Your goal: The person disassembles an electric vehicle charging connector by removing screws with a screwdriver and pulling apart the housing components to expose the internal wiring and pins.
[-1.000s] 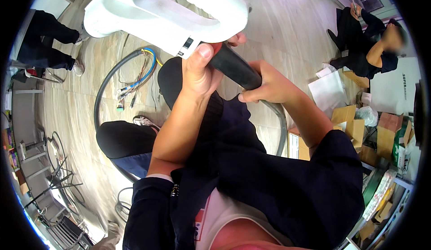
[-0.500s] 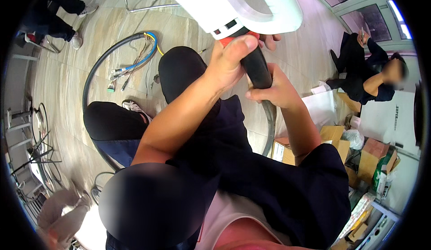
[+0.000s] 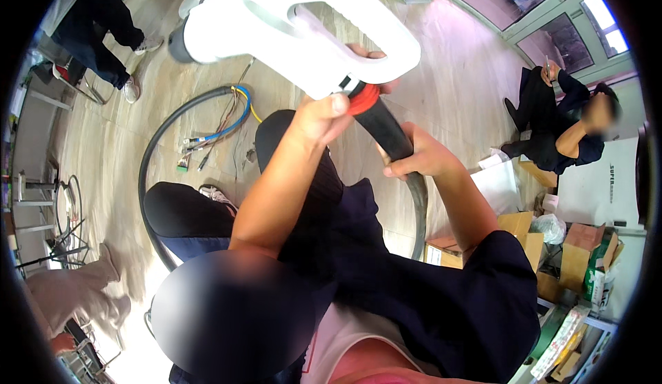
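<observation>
A white plastic housing (image 3: 269,36) with a loop handle, like a charging gun, is held up at the top of the view. A red collar (image 3: 364,97) joins it to a thick black sleeve (image 3: 378,129), from which a cable (image 3: 419,211) runs down. My left hand (image 3: 321,116) is closed round the housing's lower end beside the red collar, some fingertips showing behind it. My right hand (image 3: 420,153) grips the black sleeve lower down, thumb across it. Blue and yellow wires with connectors (image 3: 207,139) lie on the floor at the end of a black cable loop (image 3: 148,163).
A standing person (image 3: 100,29) is at upper left, another's tan-clad leg (image 3: 76,294) at lower left. A seated person (image 3: 565,129) is by a glazed door (image 3: 552,46) at right. Cardboard boxes (image 3: 579,267) pile at lower right. Metal-framed furniture (image 3: 34,198) lines the left.
Since half a second ago the housing has shifted left and slightly down in the view, tilting more level, and shows more red collar. Both hands keep their grips. The lower-left person has moved leftward.
</observation>
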A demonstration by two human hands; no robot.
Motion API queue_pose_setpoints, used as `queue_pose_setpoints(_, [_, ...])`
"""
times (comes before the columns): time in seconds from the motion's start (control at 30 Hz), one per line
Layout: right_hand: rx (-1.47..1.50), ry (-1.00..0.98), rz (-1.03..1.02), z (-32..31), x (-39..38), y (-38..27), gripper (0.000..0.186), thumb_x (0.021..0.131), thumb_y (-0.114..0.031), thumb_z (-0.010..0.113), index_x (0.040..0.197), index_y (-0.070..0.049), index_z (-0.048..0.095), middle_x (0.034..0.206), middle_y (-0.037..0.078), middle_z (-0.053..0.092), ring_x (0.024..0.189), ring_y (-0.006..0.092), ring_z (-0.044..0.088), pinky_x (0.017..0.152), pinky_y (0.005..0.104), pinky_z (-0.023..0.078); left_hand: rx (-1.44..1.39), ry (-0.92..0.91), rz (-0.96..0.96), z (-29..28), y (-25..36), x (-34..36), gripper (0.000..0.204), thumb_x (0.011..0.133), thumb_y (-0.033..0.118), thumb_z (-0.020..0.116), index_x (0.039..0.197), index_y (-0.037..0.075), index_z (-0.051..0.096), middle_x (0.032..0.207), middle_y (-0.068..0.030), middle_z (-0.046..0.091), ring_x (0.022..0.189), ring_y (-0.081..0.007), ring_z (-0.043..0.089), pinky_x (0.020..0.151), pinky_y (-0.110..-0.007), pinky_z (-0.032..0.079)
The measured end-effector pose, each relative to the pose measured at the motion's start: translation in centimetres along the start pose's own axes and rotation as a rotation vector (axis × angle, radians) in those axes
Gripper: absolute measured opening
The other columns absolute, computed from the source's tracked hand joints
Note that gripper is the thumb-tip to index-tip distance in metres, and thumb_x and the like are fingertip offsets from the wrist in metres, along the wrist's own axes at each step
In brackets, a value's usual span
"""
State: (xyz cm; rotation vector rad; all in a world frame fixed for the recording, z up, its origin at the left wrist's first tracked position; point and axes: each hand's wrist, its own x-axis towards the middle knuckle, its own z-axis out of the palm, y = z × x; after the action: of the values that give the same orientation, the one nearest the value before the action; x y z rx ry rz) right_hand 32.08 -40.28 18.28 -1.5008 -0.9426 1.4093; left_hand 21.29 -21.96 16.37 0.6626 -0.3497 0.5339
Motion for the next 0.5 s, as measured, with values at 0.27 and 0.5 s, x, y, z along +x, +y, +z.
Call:
queue_pose_setpoints(0.27, [-0.282,0.393,-0.246,0.6,-0.7,2.4,0.05,0.072,-0.024,0.085,0.11,-0.002,0.06,0.084,0.006,0.066,0.079,0.0177,0.065,0.072,0.033,0.051,0.541,0.235,0.122,6.7,0.0,-0.3,0.044,0.077,0.014,0.082,0.111,-0.003,0.06,0.101,-0.0155,0.068,0.094,-0.0247,0.068,0.085,-0.038,0.054])
queue_pose_setpoints(0.5, [-0.26,0.858,-0.287,1.3,0.2,5.1,0.044,0.072,-0.025,0.086,0.1,0.0,0.064,0.077,0.005,0.066,0.071,0.0159,0.062,0.067,0.0341,0.049,1.042,0.275,0.111,10.5,-1.1,3.0,0.029,0.076,0.018,0.086,0.091,-0.001,0.068,0.085,-0.0083,0.071,0.077,-0.0158,0.067,0.07,-0.031,0.055])
